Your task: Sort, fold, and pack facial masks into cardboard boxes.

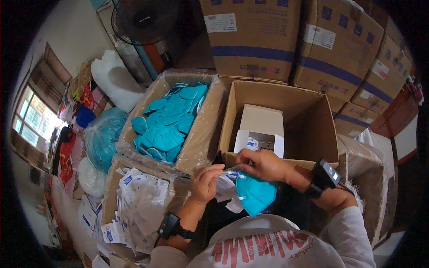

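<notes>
Two bare hands were near each other in the head view. The right hand [263, 163] was bent closed, pinching the top of a teal mask [257, 196], at five o'clock from the centre. The left hand [206, 182] was half curled; whether it gripped the pale wrapper [225, 186], I could not tell. From the mask, piled masks [172, 120] lay at ten o'clock, white packets [134, 194] at nine.
</notes>
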The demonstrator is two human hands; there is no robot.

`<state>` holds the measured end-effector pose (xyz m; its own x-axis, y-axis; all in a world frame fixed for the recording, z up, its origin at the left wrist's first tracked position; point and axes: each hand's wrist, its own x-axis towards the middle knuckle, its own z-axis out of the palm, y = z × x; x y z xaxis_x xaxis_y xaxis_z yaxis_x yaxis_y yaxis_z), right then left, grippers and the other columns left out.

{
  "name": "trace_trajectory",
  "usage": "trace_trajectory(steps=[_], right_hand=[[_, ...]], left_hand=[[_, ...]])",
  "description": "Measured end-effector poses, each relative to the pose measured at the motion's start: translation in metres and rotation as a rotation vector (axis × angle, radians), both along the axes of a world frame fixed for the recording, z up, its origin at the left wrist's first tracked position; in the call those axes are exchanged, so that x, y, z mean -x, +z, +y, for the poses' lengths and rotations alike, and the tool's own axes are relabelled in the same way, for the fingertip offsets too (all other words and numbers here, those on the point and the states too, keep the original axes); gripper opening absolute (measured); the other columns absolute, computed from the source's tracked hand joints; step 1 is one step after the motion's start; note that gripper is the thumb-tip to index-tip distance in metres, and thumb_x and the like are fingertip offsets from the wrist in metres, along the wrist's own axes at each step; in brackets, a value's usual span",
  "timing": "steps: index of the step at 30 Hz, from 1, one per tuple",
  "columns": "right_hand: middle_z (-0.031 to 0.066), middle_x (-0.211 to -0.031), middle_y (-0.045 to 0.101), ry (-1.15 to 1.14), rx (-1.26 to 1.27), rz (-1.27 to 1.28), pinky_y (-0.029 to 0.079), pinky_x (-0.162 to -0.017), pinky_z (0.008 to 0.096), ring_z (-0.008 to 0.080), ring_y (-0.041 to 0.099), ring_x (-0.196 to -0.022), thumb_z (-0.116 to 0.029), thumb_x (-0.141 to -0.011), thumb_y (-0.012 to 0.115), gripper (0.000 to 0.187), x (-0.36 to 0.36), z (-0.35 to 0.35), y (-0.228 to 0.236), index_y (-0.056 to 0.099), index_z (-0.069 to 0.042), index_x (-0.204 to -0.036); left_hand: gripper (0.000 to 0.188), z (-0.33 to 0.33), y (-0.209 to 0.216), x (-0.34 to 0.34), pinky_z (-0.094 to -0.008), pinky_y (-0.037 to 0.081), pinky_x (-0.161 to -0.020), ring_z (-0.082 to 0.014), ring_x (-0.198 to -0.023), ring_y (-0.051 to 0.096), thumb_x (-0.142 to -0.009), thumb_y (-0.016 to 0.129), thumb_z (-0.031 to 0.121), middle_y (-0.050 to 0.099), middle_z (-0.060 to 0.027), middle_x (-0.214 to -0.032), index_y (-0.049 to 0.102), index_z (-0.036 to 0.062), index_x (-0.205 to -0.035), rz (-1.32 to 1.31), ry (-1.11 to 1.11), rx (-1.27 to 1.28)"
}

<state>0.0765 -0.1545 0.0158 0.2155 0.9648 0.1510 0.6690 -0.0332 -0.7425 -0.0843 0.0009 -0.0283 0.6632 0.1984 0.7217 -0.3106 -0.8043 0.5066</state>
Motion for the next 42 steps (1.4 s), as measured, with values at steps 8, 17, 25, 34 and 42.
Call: trace_trajectory(steps=[8, 17, 25, 34, 42], right_hand=[[0.0101, -0.087, 0.056, 0.193, -0.016, -0.436, 0.049, -0.06, 0.039, 0.0301, 0.06, -0.072, -0.021, -0.075, 0.056, 0.023, 0.002, 0.003, 0.003, 0.058, -0.014, -0.097], [0.0109, -0.091, 0.058, 0.083, 0.204, -0.256, 0.047, -0.068, 0.0375, 0.0298, 0.058, -0.08, -0.021, -0.08, 0.057, 0.016, 0.017, 0.022, -0.003, 0.061, -0.007, -0.087], [0.0002, -0.083, 0.055, -0.636, -0.595, 0.901, 0.043, -0.065, 0.0244, 0.0094, 0.052, -0.07, -0.023, -0.088, 0.051, 0.015, -0.033, 0.019, 0.061, 0.056, -0.009, -0.093], [-0.0026, -0.079, 0.055, -0.648, -0.358, 0.774, 0.041, -0.059, 0.0186, 0.0039, 0.051, -0.069, -0.026, -0.09, 0.049, 0.022, -0.064, 0.005, 0.016, 0.055, -0.006, -0.097], [-0.0065, -0.074, 0.053, -0.588, -0.186, 0.745, 0.037, -0.055, 0.0168, 0.0004, 0.045, -0.064, -0.02, -0.089, 0.052, 0.015, -0.036, 0.025, -0.015, 0.057, -0.006, -0.086]], left_hand=[[0.009, -0.009, 0.002, 0.001, -0.0344, 0.048, -0.069, -0.0267, -0.081, 0.06, -0.08, 0.052, 0.006, 0.063, -0.0079, -0.095, 0.057, 0.006, -0.088, 0.125, 0.078, 0.045], [0.01, -0.003, -0.012, 0.005, -0.0392, 0.046, -0.067, -0.0301, -0.077, 0.058, -0.081, 0.05, 0.012, 0.062, -0.008, -0.089, 0.055, 0.0073, -0.089, 0.222, 0.215, 0.037], [0.023, 0.127, -0.026, 0.081, -0.0423, 0.043, -0.069, -0.0371, -0.083, 0.055, -0.09, 0.04, 0.019, 0.058, -0.0196, -0.087, 0.054, 0.0019, -0.095, 0.14, 0.844, 0.09], [0.021, 0.16, -0.141, 0.243, -0.045, 0.038, -0.085, -0.0372, -0.099, 0.049, -0.081, 0.049, 0.014, 0.055, -0.0203, -0.095, 0.055, 0.0004, -0.096, 0.491, 0.703, 0.14], [0.033, 0.145, -0.205, 0.253, -0.0437, 0.038, -0.087, -0.0377, -0.101, 0.048, -0.075, 0.057, 0.019, 0.054, -0.0196, -0.1, 0.053, 0.0012, -0.103, 1.057, 0.703, 0.309]])
